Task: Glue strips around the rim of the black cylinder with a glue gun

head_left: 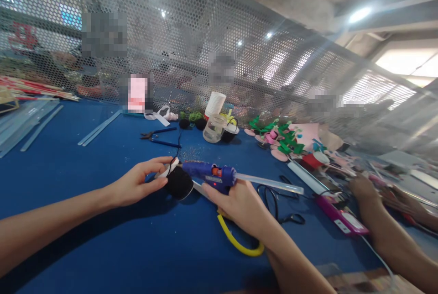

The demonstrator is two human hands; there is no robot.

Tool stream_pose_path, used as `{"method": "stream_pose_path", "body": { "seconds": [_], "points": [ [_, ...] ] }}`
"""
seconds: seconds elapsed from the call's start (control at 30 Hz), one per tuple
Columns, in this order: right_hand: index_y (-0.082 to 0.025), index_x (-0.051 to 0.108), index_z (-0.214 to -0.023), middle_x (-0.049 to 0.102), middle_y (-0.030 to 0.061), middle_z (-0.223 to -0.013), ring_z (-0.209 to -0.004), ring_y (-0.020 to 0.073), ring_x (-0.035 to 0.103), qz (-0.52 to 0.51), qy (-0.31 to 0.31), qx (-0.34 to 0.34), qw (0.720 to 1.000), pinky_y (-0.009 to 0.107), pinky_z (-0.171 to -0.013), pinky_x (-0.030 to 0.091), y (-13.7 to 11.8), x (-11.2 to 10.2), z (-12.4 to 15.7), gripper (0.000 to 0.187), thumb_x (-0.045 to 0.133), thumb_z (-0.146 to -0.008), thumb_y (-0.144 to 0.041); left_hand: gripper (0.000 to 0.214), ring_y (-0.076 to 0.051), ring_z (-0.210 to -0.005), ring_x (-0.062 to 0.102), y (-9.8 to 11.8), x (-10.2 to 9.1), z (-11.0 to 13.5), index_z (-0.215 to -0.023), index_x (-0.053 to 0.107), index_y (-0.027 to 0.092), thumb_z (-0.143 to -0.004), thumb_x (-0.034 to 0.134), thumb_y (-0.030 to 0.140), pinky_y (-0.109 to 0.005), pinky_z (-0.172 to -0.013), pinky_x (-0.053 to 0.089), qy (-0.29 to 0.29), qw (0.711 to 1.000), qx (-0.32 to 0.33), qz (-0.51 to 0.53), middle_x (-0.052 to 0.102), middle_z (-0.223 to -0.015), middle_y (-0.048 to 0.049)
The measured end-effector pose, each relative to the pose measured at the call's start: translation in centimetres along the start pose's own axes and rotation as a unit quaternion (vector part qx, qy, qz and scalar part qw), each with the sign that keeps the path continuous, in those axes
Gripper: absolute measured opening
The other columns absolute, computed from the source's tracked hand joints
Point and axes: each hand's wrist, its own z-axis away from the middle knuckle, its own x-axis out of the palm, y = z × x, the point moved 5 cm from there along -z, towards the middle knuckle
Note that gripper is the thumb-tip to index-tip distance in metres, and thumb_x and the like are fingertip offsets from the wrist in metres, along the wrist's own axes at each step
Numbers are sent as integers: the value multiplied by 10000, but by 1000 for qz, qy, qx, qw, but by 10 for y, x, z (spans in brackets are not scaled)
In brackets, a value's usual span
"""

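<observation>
My left hand (145, 180) pinches the white rim of a small paper cup (179, 183) tipped on its side, its wall wrapped in black yarn. A strand of black yarn (179, 141) runs from the cup back across the table. My right hand (241, 202) is closed around a blue glue gun (205, 171), whose nozzle points at the cup's rim. A clear glue stick (270, 182) juts from the gun's back end, and a small red light shows on its side. Below my right hand lies a yellow loop-shaped handle (239, 241), partly hidden.
Pliers (159, 139), a clear plastic cup (214, 128), stacked white cups (215, 104) and another black-wrapped cup (230, 133) stand behind. Glue sticks (99, 128) lie left. Green and pink craft pieces (282, 141), a purple power strip (340, 216) and a co-worker's hand (364, 189) are right.
</observation>
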Motion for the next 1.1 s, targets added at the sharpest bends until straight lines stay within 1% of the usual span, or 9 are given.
{"method": "stream_pose_path", "body": {
  "seconds": [0.07,0.2,0.3,0.37,0.5,0.7,0.83,1.0,1.1],
  "points": [
    [-173,565,-663,464,-41,-426,-407,117,441,-12,-4,14,1000,233,-416,379,2,0,0,145,502,-729,-286,209,-255,-1148,451,0,0,0,-672,520,161,-803,448,306,-371,-968,343,-2,1000,4,3,468,-1277,-115],
    [-168,558,-669,443,-50,-420,-403,108,429,-34,-32,26,999,223,-415,360,1,3,0,146,495,-727,-286,199,-269,-1157,434,-2,1,0,-722,535,146,-806,447,304,-372,-967,340,-10,1000,7,3,439,-1298,-121],
    [-169,538,-619,448,-47,-428,-409,103,426,-23,-11,13,1000,223,-430,361,-1,0,-1,155,491,-722,-274,219,-276,-1161,428,-2,1,0,-702,525,142,-806,453,322,-370,-966,338,-17,1000,12,8,441,-1296,-125],
    [-168,546,-633,457,-46,-439,-411,100,428,-18,-5,7,1000,223,-435,365,-2,-1,-1,151,489,-723,-275,228,-274,-1165,425,-2,1,0,-684,514,144,-807,453,326,-371,-968,336,-22,1000,13,12,436,-1300,-124],
    [-170,538,-627,418,-59,-389,-371,94,409,-27,-36,36,998,215,-395,350,2,1,0,171,489,-727,-300,203,-267,-1171,417,-2,1,0,-708,518,143,-806,444,304,-366,-968,334,-27,1000,8,11,414,-1314,-129],
    [-178,483,-602,391,-72,-371,-326,74,380,-68,-34,44,996,191,-341,319,3,1,0,161,493,-724,-283,191,-263,-1170,417,-2,2,0,-695,510,143,-802,437,283,-370,-969,323,-30,1000,6,8,412,-1314,-130],
    [-176,497,-607,390,-70,-380,-338,73,391,-79,-54,53,994,187,-350,337,4,3,0,168,493,-729,-291,187,-259,-1165,423,-2,2,0,-665,482,146,-800,438,267,-353,-958,334,-24,1000,15,13,418,-1309,-130],
    [-167,524,-649,389,-72,-378,-325,71,375,-79,-39,44,995,191,-342,321,3,3,0,141,495,-726,-281,173,-259,-1161,426,-2,2,1,-684,495,141,-801,435,252,-349,-955,336,-32,999,16,17,417,-1308,-135],
    [-165,533,-642,393,-70,-388,-332,70,378,-83,-51,53,994,187,-343,325,4,4,0,150,496,-723,-286,172,-261,-1154,430,-1,1,0,-679,486,141,-799,435,253,-354,-953,338,-32,999,15,15,410,-1312,-137]
  ]
}}
